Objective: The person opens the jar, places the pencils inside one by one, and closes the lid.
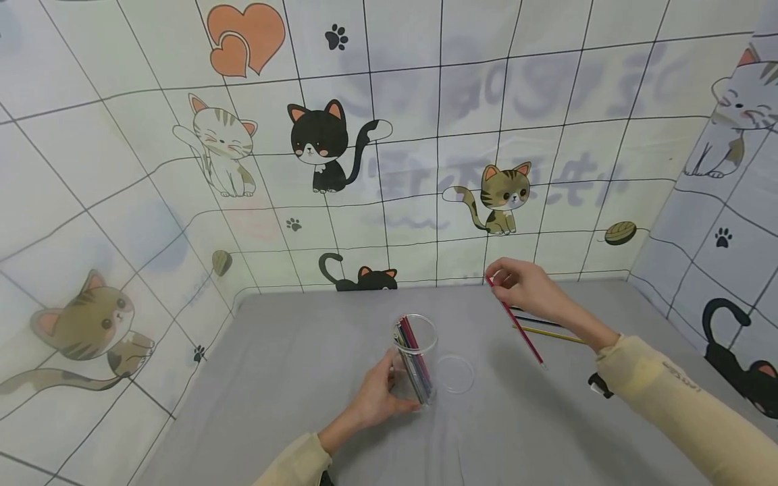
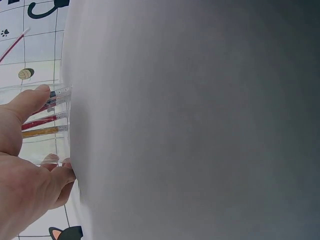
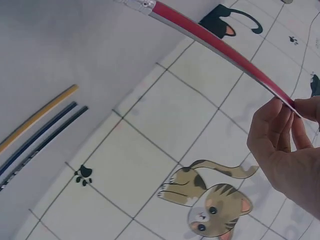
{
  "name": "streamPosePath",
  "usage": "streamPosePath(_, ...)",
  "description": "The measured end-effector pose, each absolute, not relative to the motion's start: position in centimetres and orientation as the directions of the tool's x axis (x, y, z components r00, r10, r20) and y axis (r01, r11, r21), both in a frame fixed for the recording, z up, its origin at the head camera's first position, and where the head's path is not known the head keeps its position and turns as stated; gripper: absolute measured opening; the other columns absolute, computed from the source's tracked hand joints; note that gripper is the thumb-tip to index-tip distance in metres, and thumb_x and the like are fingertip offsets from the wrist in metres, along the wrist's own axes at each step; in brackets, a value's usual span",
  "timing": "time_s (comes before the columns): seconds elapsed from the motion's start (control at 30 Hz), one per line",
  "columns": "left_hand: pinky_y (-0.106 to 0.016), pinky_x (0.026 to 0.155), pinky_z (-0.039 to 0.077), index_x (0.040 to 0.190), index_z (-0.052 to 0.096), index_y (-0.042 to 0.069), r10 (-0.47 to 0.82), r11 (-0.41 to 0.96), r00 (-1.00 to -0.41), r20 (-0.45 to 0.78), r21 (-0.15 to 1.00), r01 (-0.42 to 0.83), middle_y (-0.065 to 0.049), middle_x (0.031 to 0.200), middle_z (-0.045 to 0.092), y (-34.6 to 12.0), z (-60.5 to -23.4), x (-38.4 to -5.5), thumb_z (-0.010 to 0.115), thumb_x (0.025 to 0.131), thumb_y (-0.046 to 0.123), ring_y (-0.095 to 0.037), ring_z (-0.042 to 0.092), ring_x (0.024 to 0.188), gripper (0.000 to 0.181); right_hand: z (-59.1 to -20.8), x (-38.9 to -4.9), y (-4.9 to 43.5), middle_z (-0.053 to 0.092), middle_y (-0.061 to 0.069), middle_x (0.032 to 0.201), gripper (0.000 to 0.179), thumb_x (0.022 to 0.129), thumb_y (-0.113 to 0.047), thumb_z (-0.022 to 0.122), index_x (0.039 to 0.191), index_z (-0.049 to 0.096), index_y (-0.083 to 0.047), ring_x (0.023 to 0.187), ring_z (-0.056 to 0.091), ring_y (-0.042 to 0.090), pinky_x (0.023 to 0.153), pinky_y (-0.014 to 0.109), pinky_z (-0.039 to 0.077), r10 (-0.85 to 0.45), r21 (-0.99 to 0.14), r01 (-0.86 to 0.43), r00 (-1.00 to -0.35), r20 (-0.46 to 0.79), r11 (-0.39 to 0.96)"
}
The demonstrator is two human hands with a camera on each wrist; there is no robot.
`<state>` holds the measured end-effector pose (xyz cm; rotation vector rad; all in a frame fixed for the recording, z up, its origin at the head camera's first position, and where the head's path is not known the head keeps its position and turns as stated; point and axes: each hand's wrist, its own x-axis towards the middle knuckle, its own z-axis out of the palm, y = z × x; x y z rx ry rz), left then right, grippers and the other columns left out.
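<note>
My left hand (image 1: 375,391) grips a clear plastic cup (image 1: 433,332) low on its side; the cup stands slightly tilted on the table. Several pencils (image 1: 415,361) in different colours lean inside it. In the left wrist view, the thumb and fingers curve round the cup, with the pencil ends (image 2: 45,121) showing through the wall. To the right and farther back, my right hand (image 1: 527,289) pinches one end of a red pencil (image 1: 521,328) above the table. The same pencil (image 3: 220,47) slants down from the fingertips in the right wrist view.
A round transparent lid (image 1: 473,374) lies just right of the cup. Beneath my right forearm lie a yellow pencil (image 1: 553,334) and two dark pencils (image 3: 42,132). Cloth walls (image 1: 407,169) printed with cats enclose the grey table (image 1: 292,351) at the back and sides.
</note>
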<state>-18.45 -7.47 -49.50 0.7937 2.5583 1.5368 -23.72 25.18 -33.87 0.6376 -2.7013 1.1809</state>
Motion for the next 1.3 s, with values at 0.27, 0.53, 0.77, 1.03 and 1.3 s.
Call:
streamPosePath(0.27,-0.046,0.100,0.047,0.146,0.036,0.006,0.441,0.385,-0.874,0.204,0.837,0.389,-0.021,0.136,0.052,-7.4,-49.4,-18.4,0.093,0.067,0.006,-0.040,0.053,0.124,0.098,-31.4,-23.1,23.0,0.064,0.008,0.089,0.021,0.093,0.002,0.061,0.113,0.063,-0.005,0.079,0.063,0.023,0.062,0.030,0.054,-0.369,-0.685,-0.482,-0.873,0.320,0.547)
streamPosePath(0.53,-0.045,0.101,0.047,0.146,0.036,0.005,0.434,0.376,-0.877,0.203,0.844,0.382,-0.022,0.136,0.052,-7.3,-49.3,-18.4,0.093,0.067,0.006,-0.039,0.053,0.125,0.098,-29.2,-23.0,21.0,0.064,0.009,0.090,0.023,0.094,0.001,0.061,0.116,0.062,-0.005,0.074,0.063,0.023,0.066,0.033,0.055,-0.403,-0.705,-0.511,-0.851,0.337,0.491)
streamPosePath(0.77,-0.045,0.101,0.046,0.146,0.037,0.006,0.443,0.381,-0.870,0.214,0.834,0.399,-0.020,0.135,0.053,-7.4,-49.4,-18.5,0.093,0.067,0.007,-0.039,0.052,0.125,0.097,-28.1,-23.0,19.4,0.063,0.009,0.090,0.024,0.094,-0.001,0.061,0.118,0.062,-0.006,0.077,0.063,0.024,0.066,0.034,0.056,-0.414,-0.725,-0.519,-0.842,0.344,0.452)
streamPosePath(1.03,-0.046,0.102,0.046,0.146,0.037,0.008,0.448,0.376,-0.868,0.214,0.836,0.400,-0.019,0.136,0.053,-7.5,-49.3,-18.4,0.093,0.067,0.008,-0.039,0.052,0.127,0.097,-27.1,-23.0,18.4,0.061,0.013,0.092,0.024,0.095,0.000,0.061,0.119,0.060,0.000,0.086,0.064,0.026,0.071,0.035,0.057,-0.411,-0.775,-0.514,-0.837,0.360,0.368)
streamPosePath(1.3,-0.046,0.102,0.045,0.146,0.038,0.010,0.449,0.372,-0.867,0.216,0.837,0.401,-0.017,0.136,0.054,-7.5,-49.6,-18.5,0.094,0.067,0.009,-0.038,0.052,0.127,0.097,-26.3,-23.0,17.3,0.061,0.015,0.096,0.026,0.096,-0.002,0.061,0.122,0.059,-0.001,0.089,0.064,0.026,0.075,0.044,0.059,-0.401,-0.803,-0.499,-0.842,0.361,0.324)
